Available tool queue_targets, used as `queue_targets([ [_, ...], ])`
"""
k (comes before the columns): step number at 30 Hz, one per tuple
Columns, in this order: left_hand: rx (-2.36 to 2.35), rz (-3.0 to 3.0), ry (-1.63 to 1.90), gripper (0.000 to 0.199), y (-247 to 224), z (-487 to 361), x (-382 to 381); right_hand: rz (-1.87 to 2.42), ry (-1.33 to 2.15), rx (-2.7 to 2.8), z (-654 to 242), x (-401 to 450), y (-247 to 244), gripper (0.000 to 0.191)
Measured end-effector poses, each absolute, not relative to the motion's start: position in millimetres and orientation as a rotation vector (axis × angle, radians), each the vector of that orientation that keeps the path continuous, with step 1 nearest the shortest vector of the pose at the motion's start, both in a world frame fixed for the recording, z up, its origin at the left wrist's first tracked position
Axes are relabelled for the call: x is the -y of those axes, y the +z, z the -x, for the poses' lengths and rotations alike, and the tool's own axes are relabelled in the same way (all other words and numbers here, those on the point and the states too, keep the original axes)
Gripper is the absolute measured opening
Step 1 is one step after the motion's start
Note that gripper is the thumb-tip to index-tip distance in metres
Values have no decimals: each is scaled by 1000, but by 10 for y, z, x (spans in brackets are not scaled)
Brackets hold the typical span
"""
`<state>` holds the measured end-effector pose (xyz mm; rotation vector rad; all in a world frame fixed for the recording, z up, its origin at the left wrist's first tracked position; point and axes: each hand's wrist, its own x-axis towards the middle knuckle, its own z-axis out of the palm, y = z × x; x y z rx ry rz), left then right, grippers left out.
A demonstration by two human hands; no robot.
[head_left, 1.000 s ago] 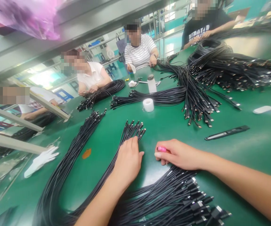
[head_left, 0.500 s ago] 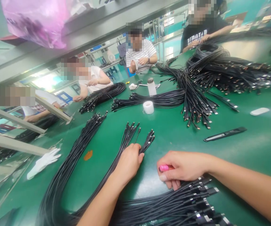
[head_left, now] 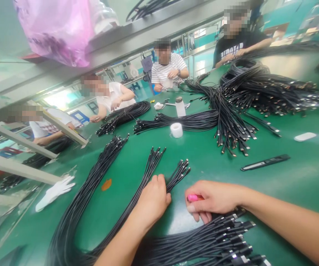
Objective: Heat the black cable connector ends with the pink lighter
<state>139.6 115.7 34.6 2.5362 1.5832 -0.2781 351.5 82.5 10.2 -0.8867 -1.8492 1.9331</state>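
Note:
My left hand (head_left: pixel 154 201) is closed around a small bunch of black cables (head_left: pixel 179 171), whose metal-tipped plugs stick out past my fingers to the right. Just left of it runs a larger group of cables (head_left: pixel 151 162), curving down toward me. My right hand (head_left: pixel 213 199) is curled round a slim object with a rounded pink end (head_left: pixel 194 198); the rest of it is hidden in the fist. Below this hand lies a thick bundle of black cables (head_left: pixel 203 240) with flat plugs pointing right.
Another cable bundle (head_left: pixel 93 177) curves along the left. A white glove (head_left: pixel 55 192), tape roll (head_left: pixel 176 130), bottle (head_left: pixel 179 108) and utility knife (head_left: pixel 265 162) lie around on the green table (head_left: pixel 212 157). Cable piles (head_left: pixel 264 85) cover the far right. Several co-workers sit opposite; metal posts (head_left: pixel 18 166) stand left.
The single cable that stood apart between the two groups no longer shows there. The bunch in my left hand has swung a little to the right. My right hand stays almost still.

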Motion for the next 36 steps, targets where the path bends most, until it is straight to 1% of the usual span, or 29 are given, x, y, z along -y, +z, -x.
queue_targets([
  [5,-1540,-2485,-258,9,326,-1408,-1167,882,1932,1776,-3486,-829,72,27],
  [9,-1532,-2464,-181,8,285,-1407,-1201,868,1895,1753,-3480,-843,66,28],
  [13,-1406,-2177,137,10,290,-1352,-1328,897,1575,1874,-3508,-873,78,22],
  [15,-1377,-2030,174,10,314,-1325,-1395,969,1429,1808,-3521,-909,57,21],
  [18,-1303,-1782,192,9,359,-1313,-1439,1114,1341,1421,-3538,-1011,-25,35],
  [20,-1202,-1538,248,14,373,-1323,-1429,1170,1234,1128,-3560,-1099,-91,45],
  [22,-1117,-1360,263,17,365,-1340,-1402,1177,1115,975,-3584,-1168,-139,50],
  [24,-1088,-1312,232,15,338,-1366,-1361,1164,1039,1018,-3592,-1188,-160,49],
  [28,-1054,-1275,184,15,276,-1498,-1207,1146,993,1421,-3515,-1071,-154,41],
  [31,-979,-1173,176,23,230,-1669,-1050,1059,955,1628,-3437,-949,-141,39],
  [34,-908,-1084,201,26,180,-1800,-955,917,999,1697,-3410,-887,-108,37],
  [36,-873,-1043,259,26,151,-1823,-957,854,1101,1612,-3419,-898,-88,35],
])
